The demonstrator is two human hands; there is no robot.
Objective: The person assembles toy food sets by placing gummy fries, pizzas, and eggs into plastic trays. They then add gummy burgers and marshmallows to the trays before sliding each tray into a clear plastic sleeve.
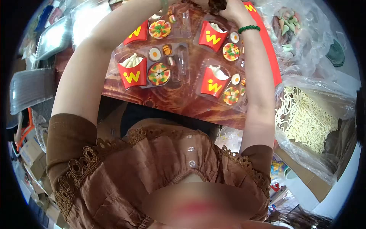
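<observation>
In the head view we see both arms reaching up toward the top edge of the frame, over a reddish-brown table. Our left hand is almost wholly cut off by the upper edge, so we cannot tell how its fingers stand. Our right hand, with a green bead bracelet at the wrist, sits at top centre, closed around a dark brown thing that we cannot identify.

Below the hands, in the upper middle of the frame, lie four clear plastic trays, each with a red fries box, a toy pizza and a toy egg. The upper right tray lies just below the right hand, which is nearer to it than the left. A bag of pale yellow strands sits at the right.
</observation>
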